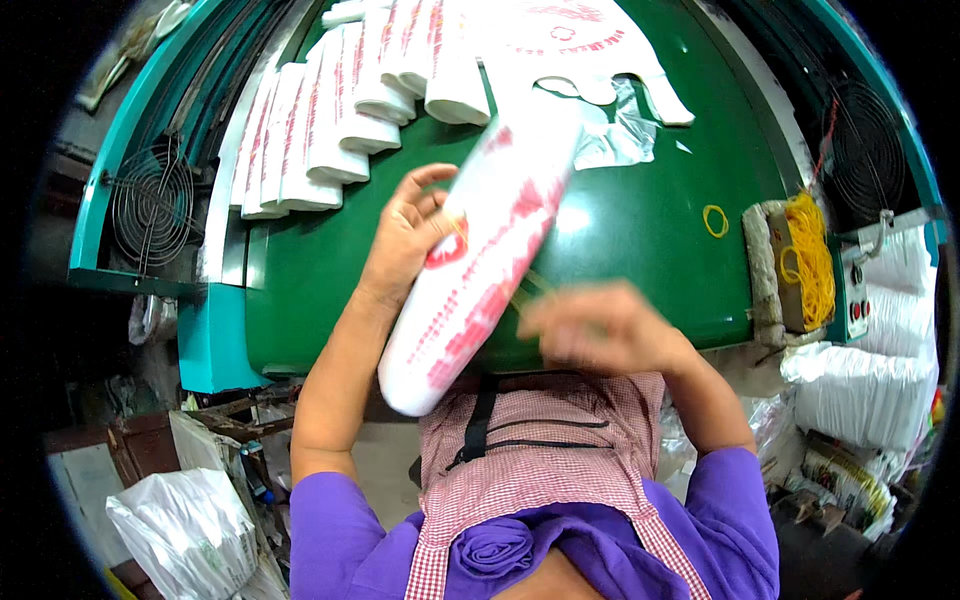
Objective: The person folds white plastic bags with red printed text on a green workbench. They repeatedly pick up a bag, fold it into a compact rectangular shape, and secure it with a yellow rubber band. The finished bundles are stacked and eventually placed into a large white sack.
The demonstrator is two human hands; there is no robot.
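Note:
A rolled-up bundle of white plastic bags [480,265] with red print slants over the near edge of the green belt. My left hand [407,225] grips it from the left side, thumb on top and fingers partly hidden behind. A thin yellow rubber band [533,286] shows as a blurred streak between the roll and my right hand [600,325]. That hand is smeared by motion to the right of the roll, its fingers curled in and seeming to pinch the band. More yellow shows by my left thumb.
Several similar white rolls [320,140] overlap at the far left of the green belt [660,260]. Flat printed bags [570,40] and a clear scrap [620,130] lie at the far side. A loose rubber band [715,221] lies right, near a box of yellow bands [808,260].

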